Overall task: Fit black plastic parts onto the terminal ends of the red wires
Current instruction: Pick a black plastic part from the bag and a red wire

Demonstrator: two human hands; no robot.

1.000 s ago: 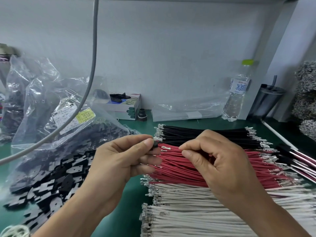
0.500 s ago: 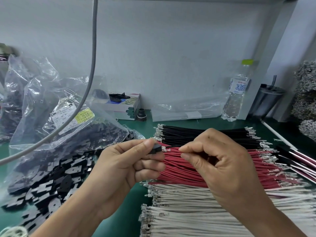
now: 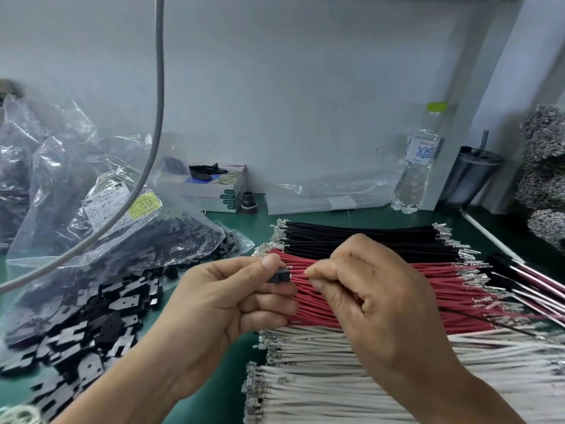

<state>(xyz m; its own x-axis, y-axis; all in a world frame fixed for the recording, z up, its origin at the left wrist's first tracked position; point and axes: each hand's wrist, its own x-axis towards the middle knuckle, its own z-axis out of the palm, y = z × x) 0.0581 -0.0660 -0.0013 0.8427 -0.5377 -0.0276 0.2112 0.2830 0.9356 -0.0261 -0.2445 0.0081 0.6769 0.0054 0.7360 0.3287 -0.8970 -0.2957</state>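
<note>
While the small black plastic part (image 3: pixel 279 276) was pinched between the thumb and curled forefinger of the left hand (image 3: pixel 232 304), a single red insulated wire (image 3: pixel 298 273) was pinched by the thumb and forefinger of the right hand (image 3: pixel 376 304), its end meeting the open face of the part. Both were held just above the flat row of red wires with bare metal terminals (image 3: pixel 397 298), which lay on the green bench mat (image 3: pixel 367 216) between a row of black wires (image 3: pixel 360 238) and a row of white wires (image 3: pixel 351 377). Whether the terminal had seated could not be told, since it was hidden inside the part and behind the thumb. The step was judged to be the push-in itself. It would be done well if the wire were gripped close behind the terminal, so that it could not buckle, and kept in line with the cavity. The part would best be braced firmly, and the push made straight and steady until a stop was felt. A light tug afterwards would confirm the hold. More loose black parts (image 3: pixel 91 328) lay spilled from a clear plastic bag (image 3: pixel 101 209) to the left, near at hand for the next wire
</note>
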